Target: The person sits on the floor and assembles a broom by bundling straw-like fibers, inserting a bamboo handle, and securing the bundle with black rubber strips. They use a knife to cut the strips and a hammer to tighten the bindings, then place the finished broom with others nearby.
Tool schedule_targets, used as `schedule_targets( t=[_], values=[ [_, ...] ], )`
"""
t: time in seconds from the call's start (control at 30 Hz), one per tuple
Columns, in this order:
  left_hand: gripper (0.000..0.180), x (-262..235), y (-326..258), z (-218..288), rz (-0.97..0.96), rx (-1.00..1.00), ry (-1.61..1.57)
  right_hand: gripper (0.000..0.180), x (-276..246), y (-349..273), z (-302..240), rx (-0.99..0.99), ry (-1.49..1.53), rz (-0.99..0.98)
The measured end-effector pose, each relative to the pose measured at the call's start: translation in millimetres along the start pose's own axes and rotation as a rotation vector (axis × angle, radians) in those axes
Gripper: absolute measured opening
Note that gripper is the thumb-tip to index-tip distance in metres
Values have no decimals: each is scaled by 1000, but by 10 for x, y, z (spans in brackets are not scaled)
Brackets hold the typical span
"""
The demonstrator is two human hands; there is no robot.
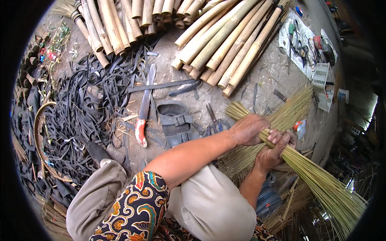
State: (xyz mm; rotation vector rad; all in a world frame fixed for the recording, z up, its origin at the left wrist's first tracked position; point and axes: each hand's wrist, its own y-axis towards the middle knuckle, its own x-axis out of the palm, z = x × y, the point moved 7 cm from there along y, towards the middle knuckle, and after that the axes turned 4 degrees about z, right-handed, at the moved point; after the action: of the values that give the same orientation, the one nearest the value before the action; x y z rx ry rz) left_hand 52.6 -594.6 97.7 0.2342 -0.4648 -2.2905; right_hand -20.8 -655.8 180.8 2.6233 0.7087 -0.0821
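Observation:
A bundle of thin yellow-green broom sticks slants across my right side, its long fanned end toward the lower right. My right hand is wrapped round its middle, fingers curled over the top. Close to the short upper-left end, my left hand closes over the same bundle, and its fingertips are partly hidden. Beneath my hands lie more loose sticks, crossing under the held bundle. Just left of the bundle's short end are scissors with dark handles and slightly parted blades.
A knife with a red-and-white handle lies beside a grey sandal. Black rubber strips heap up on the left, near a curved cane. Bamboo-like poles fill the far side. A white plastic basket stands far right.

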Motion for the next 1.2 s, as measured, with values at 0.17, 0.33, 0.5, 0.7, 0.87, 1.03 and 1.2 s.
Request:
schedule_targets(
  t=[0.17, 0.33, 0.5, 0.7, 0.87, 1.03, 1.2],
  values=[
    [38, 216, 124, 259, 1, 28, 12, 25, -128, 195, -668, -192, -175, -133],
    [28, 272, 240, 14, -99, -151, -19, 26, 137, 242, -306, -80, -72, 22],
    [36, 218, 239, -55, -63, -191, 53, 25, 82, 479, -307, 45, 34, 2],
    [24, 103, 160, -340, -56, -311, 86, 27, 277, 382, 50, 34, 64, -67],
    [18, -313, 275, -449, -20, -380, -34, 138, 286, 439, 408, 91, 70, -352],
    [33, -1154, 310, -252, 304, -751, -421, 83, 1034, -410, 570, 210, -354, -733],
    [37, -1631, -59, -258, 444, -856, -789, 31, 1429, -1025, 891, 875, -31, -1068]
  ],
)
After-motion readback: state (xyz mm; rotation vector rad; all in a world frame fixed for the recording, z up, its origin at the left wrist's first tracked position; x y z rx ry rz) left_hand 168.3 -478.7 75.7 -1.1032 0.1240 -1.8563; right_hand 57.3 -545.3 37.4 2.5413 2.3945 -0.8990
